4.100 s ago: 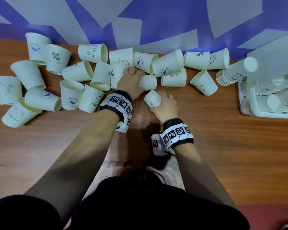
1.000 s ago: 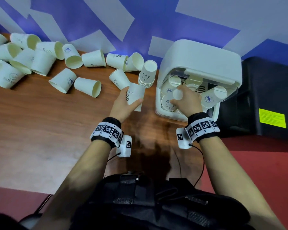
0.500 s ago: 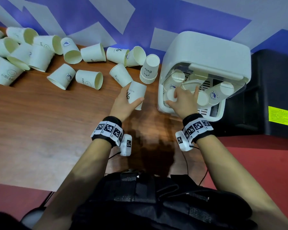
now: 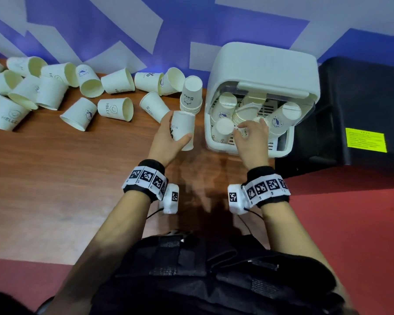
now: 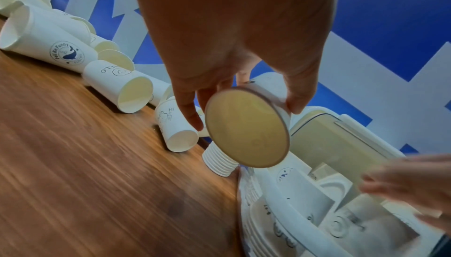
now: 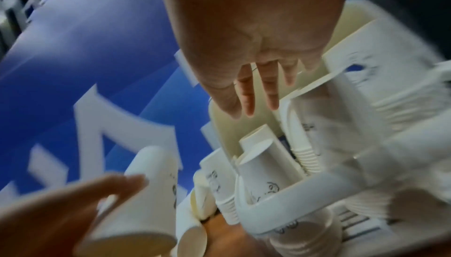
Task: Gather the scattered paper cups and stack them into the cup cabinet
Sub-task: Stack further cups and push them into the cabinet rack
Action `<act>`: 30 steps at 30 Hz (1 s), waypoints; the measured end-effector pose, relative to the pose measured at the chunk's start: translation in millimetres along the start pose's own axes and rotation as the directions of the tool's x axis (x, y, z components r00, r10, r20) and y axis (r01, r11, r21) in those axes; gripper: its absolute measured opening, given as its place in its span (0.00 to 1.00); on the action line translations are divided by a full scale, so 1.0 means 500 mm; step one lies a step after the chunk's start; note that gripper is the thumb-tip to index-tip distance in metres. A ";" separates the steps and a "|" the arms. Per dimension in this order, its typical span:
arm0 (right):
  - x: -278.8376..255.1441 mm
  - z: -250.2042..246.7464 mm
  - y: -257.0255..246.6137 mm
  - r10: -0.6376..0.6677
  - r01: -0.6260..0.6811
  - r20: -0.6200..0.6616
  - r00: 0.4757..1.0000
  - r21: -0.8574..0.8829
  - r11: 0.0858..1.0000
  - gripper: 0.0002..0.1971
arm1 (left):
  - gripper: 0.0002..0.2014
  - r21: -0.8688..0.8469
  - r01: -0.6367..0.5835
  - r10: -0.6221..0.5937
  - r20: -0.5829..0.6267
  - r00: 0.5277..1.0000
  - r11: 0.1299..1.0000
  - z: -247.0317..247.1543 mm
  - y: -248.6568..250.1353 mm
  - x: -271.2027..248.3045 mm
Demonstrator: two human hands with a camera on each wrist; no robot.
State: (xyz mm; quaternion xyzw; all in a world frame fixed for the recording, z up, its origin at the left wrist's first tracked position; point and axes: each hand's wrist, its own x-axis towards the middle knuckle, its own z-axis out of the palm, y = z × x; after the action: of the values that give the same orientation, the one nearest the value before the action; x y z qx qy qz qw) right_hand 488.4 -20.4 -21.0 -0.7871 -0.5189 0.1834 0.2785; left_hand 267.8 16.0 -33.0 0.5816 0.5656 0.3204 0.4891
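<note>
My left hand [image 4: 176, 130] grips one white paper cup [image 4: 183, 129] by its sides, just left of the white cup cabinet [image 4: 262, 64]; in the left wrist view the cup's mouth [image 5: 246, 130] faces the camera. My right hand [image 4: 248, 131] hovers over the cabinet's open front, and in the right wrist view its fingers [image 6: 249, 97] are straight and hold nothing. Upside-down cup stacks [image 4: 223, 104] [image 4: 282, 117] stand inside the cabinet. Another short stack [image 4: 191, 94] stands on the table beside it. Several loose cups [image 4: 115, 109] lie on their sides to the left.
The cabinet sits at the right end of the wooden table [image 4: 77, 178], against a blue and white wall. A black box [image 4: 362, 98] with a yellow label [image 4: 365, 139] stands to its right. Red floor shows beyond the table's near edge.
My right hand carried a cup into the cabinet and now has let go of it. The left hand keeps its cup and has shifted little.
</note>
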 end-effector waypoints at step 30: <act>-0.067 -0.106 0.165 0.335 -0.206 -0.251 0.908 0.429 0.880 0.12 | 0.22 0.196 -0.432 0.465 -0.176 0.867 0.880 0.261 0.113 0.041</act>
State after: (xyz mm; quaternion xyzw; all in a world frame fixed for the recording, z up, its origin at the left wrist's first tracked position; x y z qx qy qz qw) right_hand 564.9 -89.7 -31.7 -0.7996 -0.3030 0.1921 0.4815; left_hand 411.0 15.5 -25.1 0.6937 0.4872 0.4437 0.2906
